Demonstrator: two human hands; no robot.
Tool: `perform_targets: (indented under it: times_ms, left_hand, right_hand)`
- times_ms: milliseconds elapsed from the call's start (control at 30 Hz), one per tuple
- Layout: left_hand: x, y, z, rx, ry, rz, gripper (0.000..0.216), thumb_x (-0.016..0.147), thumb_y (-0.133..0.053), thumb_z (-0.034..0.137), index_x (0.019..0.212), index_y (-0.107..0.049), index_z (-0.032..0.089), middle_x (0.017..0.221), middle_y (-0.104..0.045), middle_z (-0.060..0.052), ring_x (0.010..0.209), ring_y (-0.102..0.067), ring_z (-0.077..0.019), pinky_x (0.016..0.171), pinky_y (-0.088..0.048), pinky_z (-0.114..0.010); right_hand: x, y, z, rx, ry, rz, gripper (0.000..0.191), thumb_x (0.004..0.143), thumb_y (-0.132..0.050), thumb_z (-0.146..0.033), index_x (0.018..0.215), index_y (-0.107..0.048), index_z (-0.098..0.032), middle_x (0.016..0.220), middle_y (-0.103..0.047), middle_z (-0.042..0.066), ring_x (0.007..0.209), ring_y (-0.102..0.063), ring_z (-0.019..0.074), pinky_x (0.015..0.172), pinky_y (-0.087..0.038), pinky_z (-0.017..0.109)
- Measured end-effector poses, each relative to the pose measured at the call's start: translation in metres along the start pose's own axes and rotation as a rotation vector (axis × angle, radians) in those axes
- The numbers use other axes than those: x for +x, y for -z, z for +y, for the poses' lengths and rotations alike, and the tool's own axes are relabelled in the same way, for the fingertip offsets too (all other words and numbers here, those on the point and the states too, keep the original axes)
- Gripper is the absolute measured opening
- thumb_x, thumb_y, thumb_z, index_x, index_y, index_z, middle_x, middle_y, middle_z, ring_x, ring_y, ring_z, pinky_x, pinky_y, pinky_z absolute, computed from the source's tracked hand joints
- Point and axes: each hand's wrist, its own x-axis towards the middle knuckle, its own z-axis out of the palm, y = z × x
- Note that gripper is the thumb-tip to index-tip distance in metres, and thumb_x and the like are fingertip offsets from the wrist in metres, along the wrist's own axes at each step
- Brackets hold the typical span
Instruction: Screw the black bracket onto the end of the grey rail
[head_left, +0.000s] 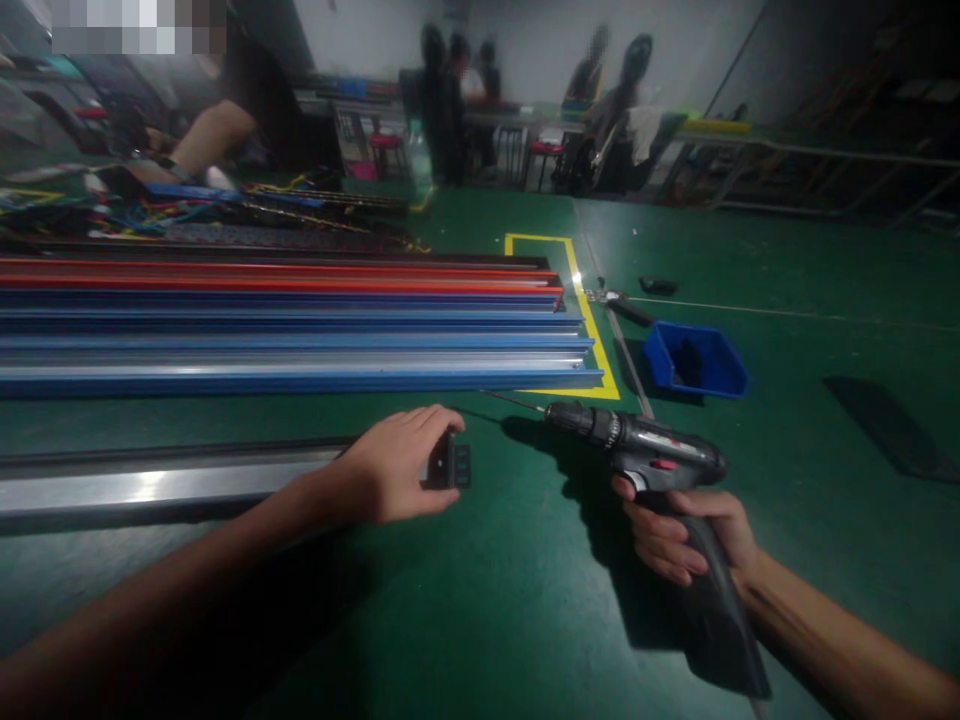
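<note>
My left hand is closed round a small black end cap at the right end of a long metal rail that lies on the green floor. My right hand grips the handle of a black cordless drill. The drill's thin bit points left toward the cap and stops a little short of it, above and to the right.
A stack of long blue and red rails lies behind, ending at a yellow floor marking. A blue bin and pliers sit to the right. Tangled wires lie at the back left; several people sit at far tables.
</note>
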Motion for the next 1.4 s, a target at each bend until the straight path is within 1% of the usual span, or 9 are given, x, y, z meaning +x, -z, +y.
perform_targets:
  times_ms: [333, 600, 700, 833, 967, 1067, 1133, 1233, 1400]
  left_hand:
    - [-0.003, -0.002, 0.004, 0.042, -0.074, 0.048, 0.053, 0.086, -0.070, 0.040, 0.127, -0.046, 0.016, 0.114, -0.063, -0.010, 0.100, -0.063, -0.0263, 0.088, -0.045, -0.039]
    - [0.000, 0.002, 0.005, -0.008, 0.020, 0.032, 0.053, 0.079, -0.077, 0.044, 0.116, -0.049, 0.017, 0.100, -0.064, -0.006, 0.087, -0.062, -0.0239, 0.081, -0.046, -0.037]
    - [0.000, 0.005, 0.004, -0.030, 0.030, -0.001, 0.057, 0.076, -0.081, 0.046, 0.116, -0.050, 0.018, 0.106, -0.065, -0.007, 0.093, -0.064, -0.0247, 0.083, -0.047, -0.037]
    - [-0.002, 0.007, 0.002, -0.051, 0.050, -0.019, 0.078, 0.071, -0.088, 0.048, 0.131, -0.048, 0.018, 0.125, -0.063, -0.010, 0.110, -0.063, -0.0271, 0.095, -0.047, -0.038]
    - [-0.001, 0.012, -0.001, -0.067, 0.058, -0.096, 0.074, 0.076, -0.084, 0.049, 0.136, -0.051, 0.020, 0.132, -0.061, -0.009, 0.118, -0.060, -0.0278, 0.102, -0.046, -0.039]
    - [0.001, 0.014, -0.006, -0.123, 0.045, -0.107, 0.042, 0.099, -0.056, 0.036, 0.140, -0.055, 0.028, 0.141, -0.054, -0.005, 0.128, -0.055, -0.0241, 0.110, -0.043, -0.039]
    - [0.002, 0.013, -0.012, -0.147, 0.033, -0.099, 0.040, 0.104, -0.043, 0.030, 0.141, -0.057, 0.035, 0.146, -0.050, -0.003, 0.132, -0.052, -0.0215, 0.114, -0.041, -0.038]
    - [0.002, 0.008, -0.019, -0.141, -0.007, -0.077, 0.038, 0.106, -0.042, 0.032, 0.136, -0.065, 0.038, 0.145, -0.049, -0.002, 0.132, -0.053, -0.0200, 0.114, -0.041, -0.035]
    - [-0.002, 0.003, -0.023, -0.128, -0.052, -0.033, 0.034, 0.106, -0.044, 0.034, 0.126, -0.072, 0.032, 0.137, -0.056, -0.003, 0.128, -0.054, -0.0183, 0.114, -0.041, -0.033]
  right_hand:
    - [-0.007, -0.001, -0.002, -0.037, -0.055, -0.020, 0.031, 0.087, -0.066, -0.027, 0.115, -0.065, -0.013, 0.064, -0.043, -0.007, 0.041, -0.036, 0.0041, 0.049, -0.049, 0.021]
    - [-0.025, 0.012, -0.023, -0.060, -0.220, -0.116, 0.041, 0.085, -0.070, -0.040, 0.115, -0.064, -0.013, 0.066, -0.046, -0.006, 0.042, -0.042, 0.0042, 0.052, -0.055, 0.022]
    - [-0.026, 0.018, -0.022, -0.009, -0.220, -0.154, 0.043, 0.089, -0.065, -0.046, 0.116, -0.061, -0.013, 0.067, -0.046, -0.006, 0.042, -0.042, 0.0039, 0.054, -0.057, 0.021]
    - [-0.027, 0.022, -0.020, 0.054, -0.213, -0.157, 0.056, 0.095, -0.053, -0.059, 0.120, -0.058, -0.009, 0.069, -0.046, -0.005, 0.043, -0.043, 0.0044, 0.057, -0.060, 0.022]
    - [-0.027, 0.019, -0.024, -0.049, -0.228, -0.125, 0.050, 0.095, -0.057, -0.053, 0.120, -0.059, -0.009, 0.068, -0.046, -0.005, 0.046, -0.047, 0.0057, 0.060, -0.061, 0.024]
    - [-0.026, 0.016, -0.026, -0.110, -0.234, -0.099, 0.048, 0.092, -0.063, -0.049, 0.120, -0.060, -0.009, 0.068, -0.047, -0.005, 0.046, -0.050, 0.0066, 0.059, -0.060, 0.024]
    - [-0.026, 0.016, -0.026, -0.111, -0.237, -0.112, 0.047, 0.094, -0.062, -0.047, 0.120, -0.061, -0.008, 0.068, -0.048, -0.005, 0.047, -0.051, 0.0067, 0.060, -0.061, 0.024]
    - [-0.025, 0.019, -0.022, -0.112, -0.218, -0.163, 0.039, 0.096, -0.059, -0.034, 0.123, -0.062, -0.007, 0.070, -0.050, -0.004, 0.049, -0.053, 0.0066, 0.062, -0.062, 0.025]
    - [-0.021, 0.022, -0.015, -0.097, -0.182, -0.226, 0.038, 0.093, -0.053, -0.015, 0.130, -0.061, -0.006, 0.073, -0.052, -0.003, 0.052, -0.055, 0.0061, 0.066, -0.063, 0.025]
